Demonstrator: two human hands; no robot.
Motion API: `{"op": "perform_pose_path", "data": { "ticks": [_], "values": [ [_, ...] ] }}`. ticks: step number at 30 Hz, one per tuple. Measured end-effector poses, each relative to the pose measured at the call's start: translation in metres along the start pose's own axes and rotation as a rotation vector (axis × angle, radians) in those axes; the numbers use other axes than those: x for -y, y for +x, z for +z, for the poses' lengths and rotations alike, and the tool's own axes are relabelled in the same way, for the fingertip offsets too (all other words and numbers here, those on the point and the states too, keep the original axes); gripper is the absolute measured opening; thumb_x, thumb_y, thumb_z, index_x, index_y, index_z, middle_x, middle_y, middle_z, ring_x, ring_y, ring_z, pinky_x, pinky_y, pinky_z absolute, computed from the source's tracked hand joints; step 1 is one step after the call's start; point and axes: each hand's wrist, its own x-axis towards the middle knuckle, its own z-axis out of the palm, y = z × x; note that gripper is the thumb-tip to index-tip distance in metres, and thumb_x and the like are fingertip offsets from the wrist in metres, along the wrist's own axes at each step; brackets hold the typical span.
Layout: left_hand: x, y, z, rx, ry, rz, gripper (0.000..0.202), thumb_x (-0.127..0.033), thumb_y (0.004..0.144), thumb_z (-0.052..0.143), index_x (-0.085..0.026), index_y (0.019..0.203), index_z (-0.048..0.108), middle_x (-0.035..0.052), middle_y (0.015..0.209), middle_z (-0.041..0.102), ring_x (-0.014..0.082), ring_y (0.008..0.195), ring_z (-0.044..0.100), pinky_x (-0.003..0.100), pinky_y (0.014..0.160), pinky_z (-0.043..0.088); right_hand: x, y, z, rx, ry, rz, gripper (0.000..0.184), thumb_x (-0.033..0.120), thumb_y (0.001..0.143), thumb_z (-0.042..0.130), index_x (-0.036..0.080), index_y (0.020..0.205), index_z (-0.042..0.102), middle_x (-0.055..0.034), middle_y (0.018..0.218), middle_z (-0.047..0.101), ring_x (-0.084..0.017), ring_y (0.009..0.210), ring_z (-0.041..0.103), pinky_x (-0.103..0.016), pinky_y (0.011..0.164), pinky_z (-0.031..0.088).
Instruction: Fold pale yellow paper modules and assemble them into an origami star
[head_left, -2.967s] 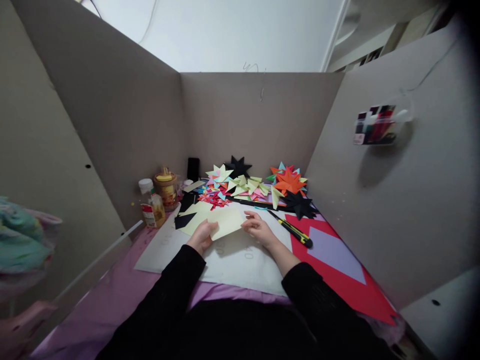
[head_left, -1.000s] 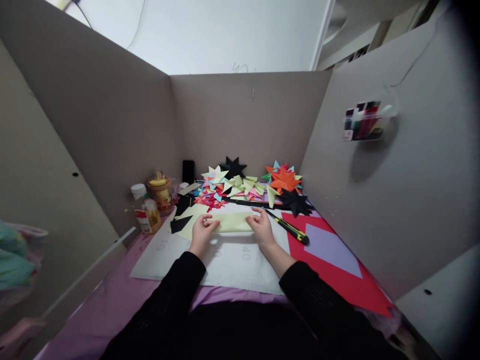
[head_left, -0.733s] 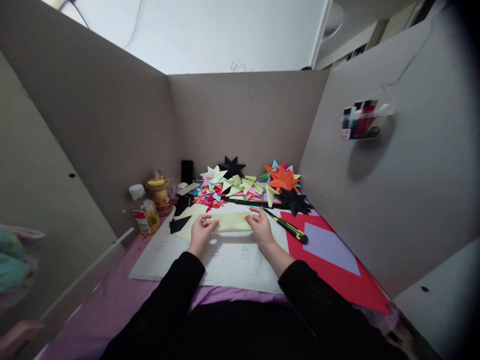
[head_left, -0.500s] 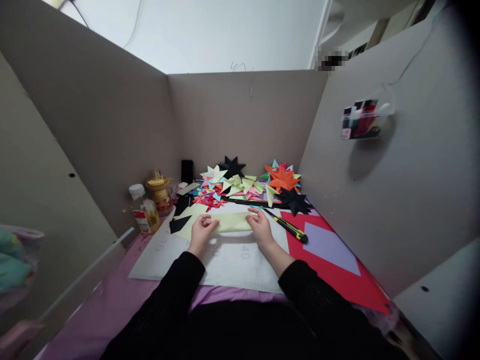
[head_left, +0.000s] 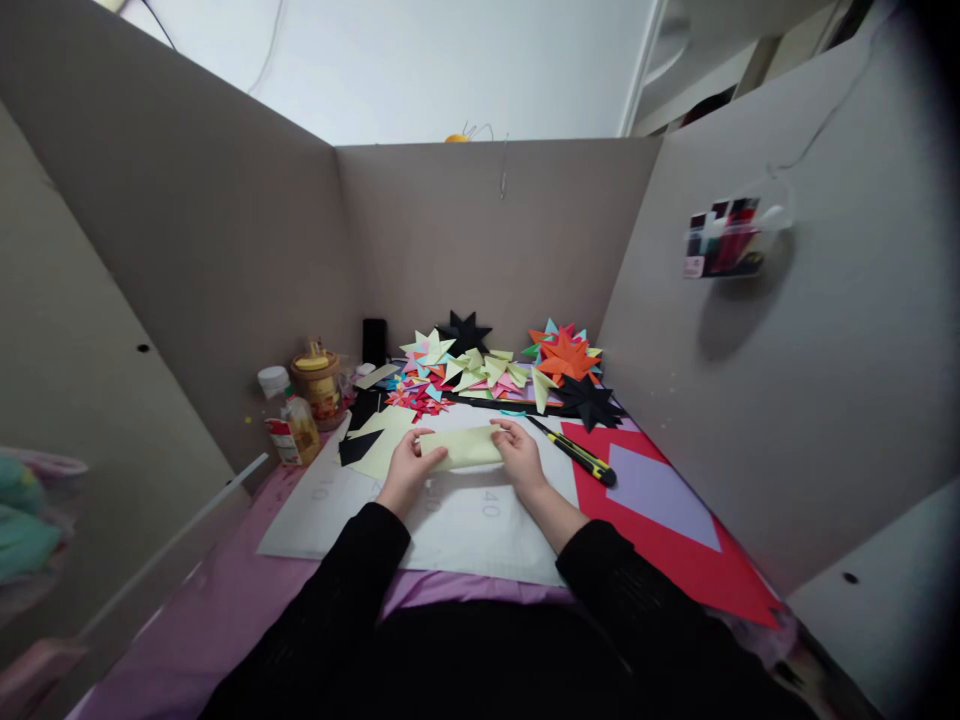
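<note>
Between my hands a pale yellow strip of paper (head_left: 466, 448) is held up lengthwise, a little above the white mat (head_left: 337, 535) printed with numbers. My left hand (head_left: 407, 468) pinches its left end, thumb lying on the front. At the other end my right hand (head_left: 519, 455) grips the strip between thumb and fingers. Left of the strip lie pale yellow paper sheets (head_left: 375, 455) and a black paper piece (head_left: 358, 448). A black and yellow utility knife (head_left: 574, 452) rests to the right of my right hand.
Folded paper stars stand at the back, among them an orange star (head_left: 568, 357) and a black star (head_left: 589, 402). Red paper (head_left: 667, 540) with a lilac sheet (head_left: 660, 495) lies at right. A bottle (head_left: 296, 425) and a jar (head_left: 319, 385) stand at left. Grey panels (head_left: 495, 240) enclose the desk.
The strip's left end has dipped slightly, so it now tilts a little. My left thumb has slid further right over it. My right hand has hardly moved.
</note>
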Motion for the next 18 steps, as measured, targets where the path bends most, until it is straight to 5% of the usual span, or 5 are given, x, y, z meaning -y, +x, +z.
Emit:
{"op": "perform_pose_path", "data": {
  "ticks": [7, 18],
  "values": [
    [0.0028, 0.0016, -0.0042, -0.12, 0.081, 0.058, 0.038, -0.033, 0.056, 0.078, -0.016, 0.084, 0.058, 0.0036, 0.077, 0.069, 0.0169, 0.066, 0.065, 0.026, 0.06, 0.049, 0.001, -0.0028, 0.0027, 0.008, -0.019, -0.051, 0.037, 0.037, 0.071, 0.064, 0.021, 0.102, 0.051, 0.0031, 0.065, 0.058, -0.014, 0.056, 0.05, -0.026, 0.056, 0.038],
    [0.0014, 0.0026, -0.0055, -0.154, 0.114, 0.075, 0.032, -0.031, 0.058, 0.076, -0.016, 0.079, 0.057, 0.0011, 0.072, 0.066, 0.0149, 0.063, 0.062, 0.024, 0.058, 0.047, 0.0001, 0.0002, 0.0027, 0.012, -0.046, -0.072, 0.024, 0.041, 0.068, 0.067, 0.02, 0.066, 0.055, 0.0025, 0.059, 0.052, -0.014, 0.058, 0.047, -0.026, 0.056, 0.038]
  ]
}}
